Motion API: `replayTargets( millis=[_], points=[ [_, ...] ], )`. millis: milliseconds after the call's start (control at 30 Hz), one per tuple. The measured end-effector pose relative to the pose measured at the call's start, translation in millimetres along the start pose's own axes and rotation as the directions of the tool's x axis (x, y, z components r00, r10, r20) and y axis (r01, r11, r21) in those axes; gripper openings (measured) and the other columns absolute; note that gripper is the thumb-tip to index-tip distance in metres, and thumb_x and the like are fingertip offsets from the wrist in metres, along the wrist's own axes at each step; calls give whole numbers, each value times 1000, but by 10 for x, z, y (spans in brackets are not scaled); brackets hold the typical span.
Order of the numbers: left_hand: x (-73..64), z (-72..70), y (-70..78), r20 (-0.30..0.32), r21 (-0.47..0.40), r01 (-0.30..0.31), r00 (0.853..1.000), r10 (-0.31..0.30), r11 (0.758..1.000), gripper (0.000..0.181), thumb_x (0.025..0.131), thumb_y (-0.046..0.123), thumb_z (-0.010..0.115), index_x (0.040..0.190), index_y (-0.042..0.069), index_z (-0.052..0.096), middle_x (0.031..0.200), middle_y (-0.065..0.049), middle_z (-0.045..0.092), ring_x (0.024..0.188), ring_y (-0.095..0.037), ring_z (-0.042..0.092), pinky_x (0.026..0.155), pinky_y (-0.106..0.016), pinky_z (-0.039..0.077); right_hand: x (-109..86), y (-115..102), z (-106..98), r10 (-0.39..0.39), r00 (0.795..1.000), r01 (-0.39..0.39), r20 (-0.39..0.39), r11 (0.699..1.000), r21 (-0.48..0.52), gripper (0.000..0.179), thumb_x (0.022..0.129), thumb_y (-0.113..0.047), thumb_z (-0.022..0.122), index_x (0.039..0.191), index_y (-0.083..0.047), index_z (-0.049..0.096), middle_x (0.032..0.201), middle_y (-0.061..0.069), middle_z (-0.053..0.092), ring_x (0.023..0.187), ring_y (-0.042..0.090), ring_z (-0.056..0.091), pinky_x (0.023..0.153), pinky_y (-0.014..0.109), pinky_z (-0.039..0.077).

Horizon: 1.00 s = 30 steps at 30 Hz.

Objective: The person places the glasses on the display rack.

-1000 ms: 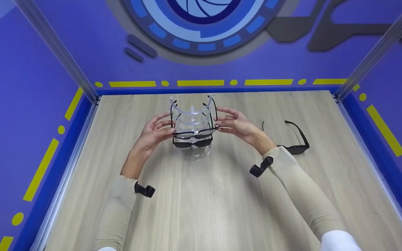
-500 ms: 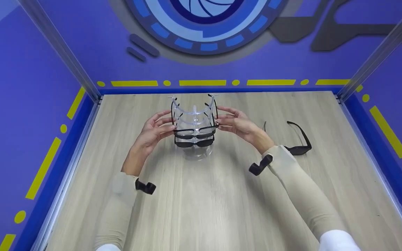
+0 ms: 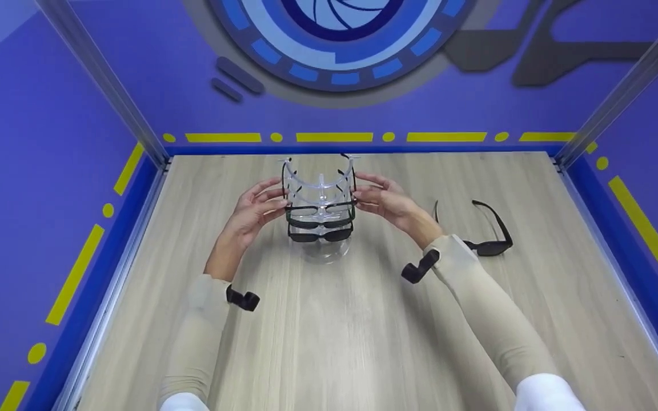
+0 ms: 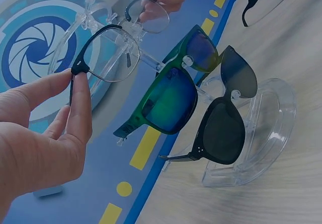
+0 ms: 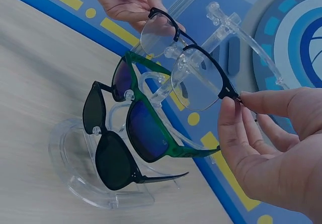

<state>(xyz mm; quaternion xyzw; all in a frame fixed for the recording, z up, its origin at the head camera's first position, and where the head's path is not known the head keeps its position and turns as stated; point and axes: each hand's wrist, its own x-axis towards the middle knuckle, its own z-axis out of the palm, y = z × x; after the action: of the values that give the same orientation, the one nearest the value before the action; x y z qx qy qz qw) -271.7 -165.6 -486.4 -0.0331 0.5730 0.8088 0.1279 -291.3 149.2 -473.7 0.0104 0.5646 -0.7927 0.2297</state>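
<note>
Clear-lensed eyeglasses with a dark browline (image 5: 215, 65) are at an upper level of a transparent display stand (image 4: 288, 118). My left hand (image 3: 249, 214) pinches one hinge corner between thumb and fingers. At the opposite corner, my right hand (image 3: 389, 202) pinches the frame likewise. Just below hang green-framed sunglasses with blue-green mirrored lenses (image 4: 168, 100), resting on the stand. Lower still on it sit black sunglasses (image 4: 224, 131). Whether the eyeglasses' bridge rests on its peg, I cannot tell.
Another pair of black sunglasses (image 3: 492, 247) lies on the wooden tabletop (image 3: 329, 331) to the right, temples unfolded, partly behind my right forearm. Blue panels (image 3: 329, 120) with yellow markings enclose the table at the back and sides.
The eyeglasses have moved slightly back toward the stand and levelled out from a tilt, so more of the green sunglasses shows below. Both hands have moved with them, keeping their pinch.
</note>
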Motion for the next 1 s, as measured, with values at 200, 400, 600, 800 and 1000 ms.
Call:
replayTargets(
  millis=[200, 400, 600, 800, 1000],
  points=[
    [19, -7, -45, -15, -1, 4, 1000, -4, 1000, 53, 91, -8, 69, 140, 6, 55, 111, -3, 72, 94, -14, 73, 86, -27, 61, 19, 56, -20, 25, 1000, -26, -14, 1000, -7, 59, 97, 9, 57, 153, -2, 40, 98, 1, 74, 87, 13, 71, 84, 27, 60],
    [18, -20, -70, -17, 8, -1, 1000, 2, 1000, 52, 92, -7, 69, 141, 6, 55, 112, -1, 71, 96, -13, 72, 87, -27, 61, 25, 57, -19, 33, 999, -33, -2, 999, -25, 61, 98, 8, 57, 154, -1, 37, 99, 1, 73, 88, 12, 71, 85, 26, 59],
    [14, -19, -82, -9, 44, -15, 1000, 15, 999, 52, 93, -4, 69, 142, 6, 56, 115, -2, 70, 98, -13, 71, 88, -27, 60, 18, 56, -27, 46, 999, -46, -5, 999, -27, 60, 98, 9, 56, 154, -3, 39, 99, 2, 73, 88, 13, 71, 85, 27, 60],
    [18, -26, -91, -3, 43, -15, 1000, 15, 999, 52, 93, -3, 70, 142, 5, 55, 115, -2, 69, 98, -12, 71, 89, -27, 60, 5, 44, -29, 51, 999, -50, 7, 998, -40, 59, 98, 8, 55, 154, -2, 39, 99, 1, 73, 88, 13, 70, 85, 27, 59],
    [16, -20, -90, -5, 30, -7, 1000, 7, 1000, 53, 92, -2, 72, 141, 6, 56, 116, -5, 70, 98, -13, 71, 90, -29, 60, -17, 29, -52, 59, 998, -58, 7, 997, -46, 59, 98, 8, 56, 153, -2, 39, 101, 3, 74, 90, 13, 71, 86, 28, 59]
  ],
)
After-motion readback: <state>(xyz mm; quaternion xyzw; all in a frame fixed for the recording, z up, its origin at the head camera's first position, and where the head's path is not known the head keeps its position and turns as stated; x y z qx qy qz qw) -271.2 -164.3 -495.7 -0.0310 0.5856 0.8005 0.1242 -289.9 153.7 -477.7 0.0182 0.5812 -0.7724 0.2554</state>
